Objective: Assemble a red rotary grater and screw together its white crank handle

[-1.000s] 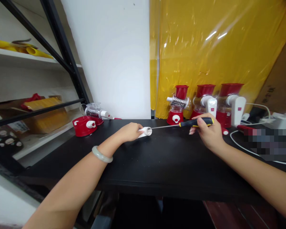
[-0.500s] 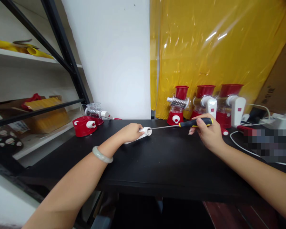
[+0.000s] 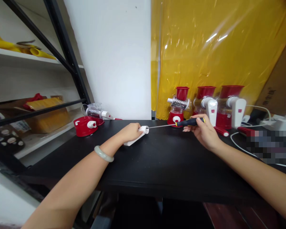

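Note:
My left hand [image 3: 132, 132] is closed around a white plastic crank handle [image 3: 136, 139], holding it low over the black table with its round socket facing right. In my right hand [image 3: 203, 132] is a screwdriver [image 3: 189, 122] with a dark blue and yellow grip, held nearly level. Its thin shaft runs left to the socket of the crank handle, and the tip is inside or at the mouth of it; I cannot tell how deep. Behind the screwdriver stands a red rotary grater [image 3: 178, 106] with a metal drum and no crank on its side.
Two more red graters [image 3: 206, 92] with white cranks stand at the back right, near white cables [image 3: 243, 146]. At the back left lie a red base [image 3: 85, 126] and a grater drum assembly [image 3: 95, 112]. A black shelf frame [image 3: 71, 68] rises on the left.
The screwdriver and my right hand have shifted slightly left. The crank handle has turned a little in my left hand, showing more of its side.

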`<state>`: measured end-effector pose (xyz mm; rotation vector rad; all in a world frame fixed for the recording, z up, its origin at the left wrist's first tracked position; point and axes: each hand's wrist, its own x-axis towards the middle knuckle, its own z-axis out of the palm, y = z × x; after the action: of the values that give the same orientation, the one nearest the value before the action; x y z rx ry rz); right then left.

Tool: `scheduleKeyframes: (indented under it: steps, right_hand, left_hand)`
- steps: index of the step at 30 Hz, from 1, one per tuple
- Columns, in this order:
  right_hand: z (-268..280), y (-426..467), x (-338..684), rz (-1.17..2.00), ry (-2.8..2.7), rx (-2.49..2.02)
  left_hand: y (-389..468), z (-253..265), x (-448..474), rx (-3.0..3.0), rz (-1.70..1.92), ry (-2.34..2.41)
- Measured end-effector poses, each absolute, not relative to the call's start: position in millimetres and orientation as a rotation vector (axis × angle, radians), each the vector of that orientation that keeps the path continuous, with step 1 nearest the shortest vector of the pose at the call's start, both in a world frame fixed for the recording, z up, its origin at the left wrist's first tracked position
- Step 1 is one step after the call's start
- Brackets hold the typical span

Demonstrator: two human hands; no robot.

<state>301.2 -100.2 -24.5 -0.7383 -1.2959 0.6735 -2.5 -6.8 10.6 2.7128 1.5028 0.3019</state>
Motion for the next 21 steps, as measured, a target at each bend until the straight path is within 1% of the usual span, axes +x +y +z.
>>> scheduleKeyframes:
  steps: [7, 18, 21]
  right_hand:
    - [-27, -96, 304, 0.703, -1.332, -0.749]
    - [-25, -102, 309, 0.562, -1.406, -0.996]
    - [-28, -101, 313, 0.507, -1.464, -0.997]
  left_hand:
    - [-1, 9, -6, 2.66, 0.401, 1.534]
    - [2, 8, -6, 2.619, 0.471, 1.551]
    - [1, 8, -6, 2.608, 0.474, 1.554]
